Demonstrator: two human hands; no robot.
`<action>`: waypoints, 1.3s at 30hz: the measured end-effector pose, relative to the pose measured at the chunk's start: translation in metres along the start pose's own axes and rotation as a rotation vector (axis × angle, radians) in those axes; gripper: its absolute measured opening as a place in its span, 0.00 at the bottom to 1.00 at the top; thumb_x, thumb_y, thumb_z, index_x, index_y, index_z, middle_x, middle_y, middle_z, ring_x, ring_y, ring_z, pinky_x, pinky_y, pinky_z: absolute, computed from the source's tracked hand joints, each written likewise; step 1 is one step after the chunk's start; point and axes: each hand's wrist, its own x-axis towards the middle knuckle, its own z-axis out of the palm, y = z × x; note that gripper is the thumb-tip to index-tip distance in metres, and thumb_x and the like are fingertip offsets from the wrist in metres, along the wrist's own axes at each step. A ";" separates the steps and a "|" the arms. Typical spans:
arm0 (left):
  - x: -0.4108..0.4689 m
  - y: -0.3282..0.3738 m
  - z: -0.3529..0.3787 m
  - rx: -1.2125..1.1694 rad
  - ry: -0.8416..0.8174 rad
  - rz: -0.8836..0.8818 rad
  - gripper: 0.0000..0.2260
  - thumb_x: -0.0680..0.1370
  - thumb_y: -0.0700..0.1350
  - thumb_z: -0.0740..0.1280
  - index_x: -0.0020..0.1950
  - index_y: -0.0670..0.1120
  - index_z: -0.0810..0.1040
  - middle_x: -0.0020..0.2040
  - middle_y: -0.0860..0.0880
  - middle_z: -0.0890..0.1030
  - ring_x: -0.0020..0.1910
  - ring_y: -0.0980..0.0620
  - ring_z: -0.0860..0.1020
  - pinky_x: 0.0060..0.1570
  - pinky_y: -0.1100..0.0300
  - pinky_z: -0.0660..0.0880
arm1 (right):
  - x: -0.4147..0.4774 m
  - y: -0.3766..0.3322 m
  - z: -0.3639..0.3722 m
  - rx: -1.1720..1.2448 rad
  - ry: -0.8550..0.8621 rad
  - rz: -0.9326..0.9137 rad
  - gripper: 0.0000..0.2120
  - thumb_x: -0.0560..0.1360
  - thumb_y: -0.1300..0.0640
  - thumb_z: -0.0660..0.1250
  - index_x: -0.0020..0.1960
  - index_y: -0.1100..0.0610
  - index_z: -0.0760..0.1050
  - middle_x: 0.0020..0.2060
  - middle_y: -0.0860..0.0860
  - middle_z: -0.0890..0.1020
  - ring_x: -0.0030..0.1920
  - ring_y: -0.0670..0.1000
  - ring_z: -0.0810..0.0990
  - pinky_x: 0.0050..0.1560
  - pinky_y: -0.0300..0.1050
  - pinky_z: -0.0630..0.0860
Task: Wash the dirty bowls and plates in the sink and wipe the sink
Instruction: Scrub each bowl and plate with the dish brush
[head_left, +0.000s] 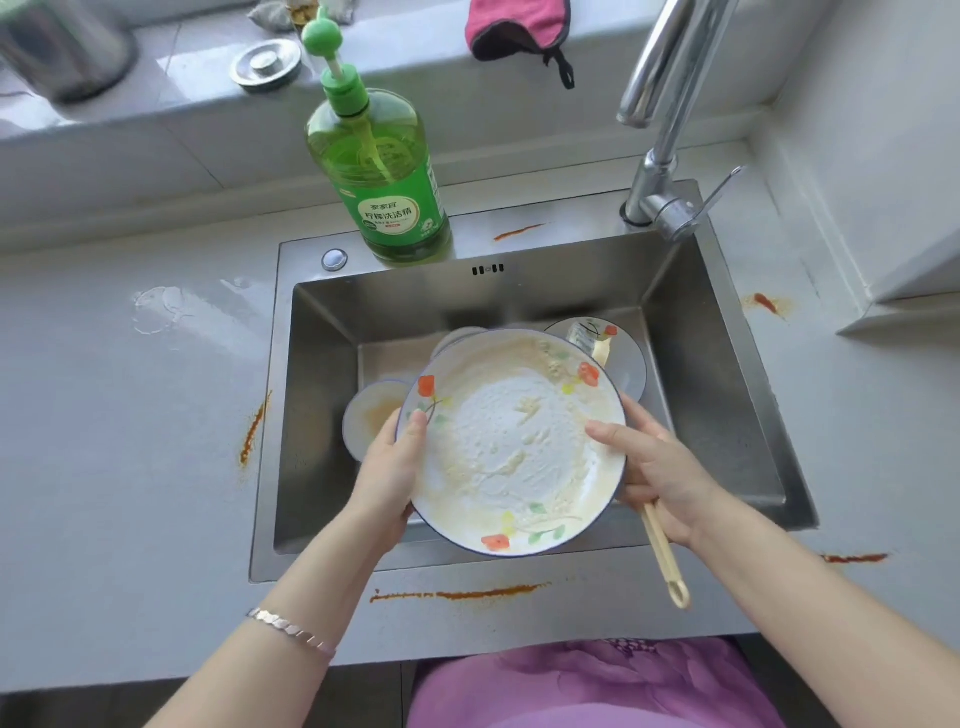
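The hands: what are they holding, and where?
Both hold the soiled white floral plate by its rim: left hand at its left edge, right hand at its right, also gripping a cream brush handle.

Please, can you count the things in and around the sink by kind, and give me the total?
Plates and bowls: 4 (held plate, three more behind it in the sink)
Brush: 1, in the right hand
Soap bottle: 1
Faucet: 1
Sink plug: 1
Pink cloth: 1
Total: 9
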 end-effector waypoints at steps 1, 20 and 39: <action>0.001 0.001 0.001 0.037 -0.003 0.023 0.10 0.81 0.52 0.57 0.60 0.56 0.73 0.53 0.53 0.80 0.52 0.49 0.80 0.51 0.49 0.79 | -0.001 0.000 -0.001 -0.009 0.017 0.004 0.23 0.72 0.62 0.67 0.64 0.47 0.72 0.44 0.55 0.81 0.29 0.49 0.66 0.15 0.31 0.56; -0.006 -0.011 0.030 0.845 0.175 1.556 0.05 0.66 0.38 0.72 0.40 0.45 0.83 0.36 0.51 0.84 0.35 0.52 0.83 0.30 0.60 0.77 | -0.021 -0.043 0.034 0.154 0.297 -0.012 0.18 0.74 0.67 0.61 0.62 0.56 0.73 0.35 0.53 0.71 0.15 0.41 0.58 0.16 0.31 0.52; -0.035 0.032 0.018 0.349 0.045 0.611 0.24 0.57 0.44 0.72 0.50 0.60 0.76 0.41 0.62 0.80 0.40 0.65 0.77 0.41 0.70 0.75 | -0.042 -0.046 0.024 -0.927 0.092 -0.584 0.20 0.79 0.58 0.61 0.60 0.33 0.66 0.20 0.35 0.73 0.29 0.34 0.74 0.39 0.27 0.67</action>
